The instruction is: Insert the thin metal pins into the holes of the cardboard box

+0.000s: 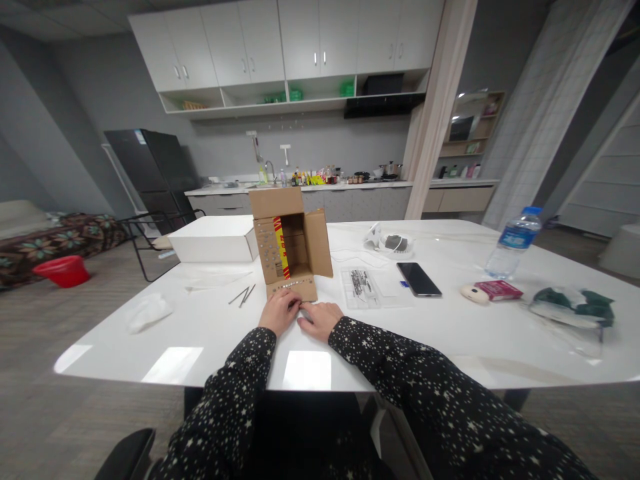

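Note:
An open cardboard box (268, 257) stands on the table, its opening facing me, with a red and yellow tape strip on its left flap. Small shiny metal pieces dot that flap and the lower flap (307, 291). My left hand (281, 311) lies at the front edge of the lower flap, its fingers curled together. Close beside it, my right hand (321, 320) has bent fingers and its fingertips nearly meet the left ones. Anything between the fingertips is too small to make out. Right of the box lies a clear compartment case (361, 288) with small metal parts.
Tweezers-like metal tools (243, 295) and a crumpled white tissue (150, 312) lie left. Behind them sits a white box (213, 240). To the right are a phone (419, 279), a white corded device (390, 241), a maroon packet (499, 289), a water bottle (515, 243) and a green item in plastic (573, 308).

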Motion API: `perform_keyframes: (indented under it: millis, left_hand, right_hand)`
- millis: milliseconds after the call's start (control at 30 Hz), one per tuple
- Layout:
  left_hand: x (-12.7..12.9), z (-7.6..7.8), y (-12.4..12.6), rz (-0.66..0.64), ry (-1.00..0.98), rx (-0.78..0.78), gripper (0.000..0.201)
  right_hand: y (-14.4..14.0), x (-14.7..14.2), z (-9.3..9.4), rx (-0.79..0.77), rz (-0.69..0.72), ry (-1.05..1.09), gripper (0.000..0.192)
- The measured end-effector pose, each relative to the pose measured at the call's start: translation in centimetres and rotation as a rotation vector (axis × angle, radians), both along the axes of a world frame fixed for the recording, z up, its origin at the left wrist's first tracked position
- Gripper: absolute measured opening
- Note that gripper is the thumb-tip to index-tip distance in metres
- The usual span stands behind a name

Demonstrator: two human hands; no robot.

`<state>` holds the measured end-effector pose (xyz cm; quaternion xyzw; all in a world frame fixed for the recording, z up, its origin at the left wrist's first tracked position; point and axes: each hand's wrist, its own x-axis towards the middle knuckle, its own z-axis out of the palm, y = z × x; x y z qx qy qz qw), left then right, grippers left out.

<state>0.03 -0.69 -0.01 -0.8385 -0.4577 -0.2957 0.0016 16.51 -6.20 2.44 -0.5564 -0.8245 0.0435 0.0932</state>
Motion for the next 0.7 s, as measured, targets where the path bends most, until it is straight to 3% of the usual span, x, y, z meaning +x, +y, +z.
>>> perform_keyframes:
  millis: [700]
  left_hand:
    - [0.3,1.1,-1.0,0.055,0.055,-0.063,0.011]
  right_hand:
    - [0.2,0.0,-0.3,0.020,0.003,-0.004,0.042]
